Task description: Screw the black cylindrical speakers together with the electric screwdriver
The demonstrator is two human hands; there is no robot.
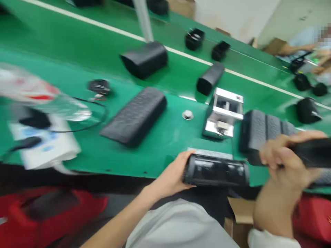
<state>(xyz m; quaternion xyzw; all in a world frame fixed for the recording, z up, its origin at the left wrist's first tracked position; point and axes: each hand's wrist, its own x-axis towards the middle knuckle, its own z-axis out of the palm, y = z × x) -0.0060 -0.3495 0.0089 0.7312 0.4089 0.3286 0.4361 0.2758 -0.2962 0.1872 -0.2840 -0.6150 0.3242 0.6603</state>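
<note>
My left hand (174, 174) is closed around the left end of a glossy black oblong housing (217, 172), held at the front edge of the green bench. My right hand (289, 160), blurred by motion, grips a dark elongated object (315, 151) that runs out past the right border; its kind does not show. Just beyond the housing stands a silver metal fixture (226, 112), with a small round metal piece (187, 115) to its left. Close to my right hand lie several ridged black blocks (258, 127).
Black textured housings (137, 115) lie on the green bench (170, 137). At left are a plastic bottle (43, 91), a cable and white papers (49, 141). A metal post (143, 20) rises behind. Red stools (51, 217) stand below. Across the bench, a person (305, 51) handles black parts.
</note>
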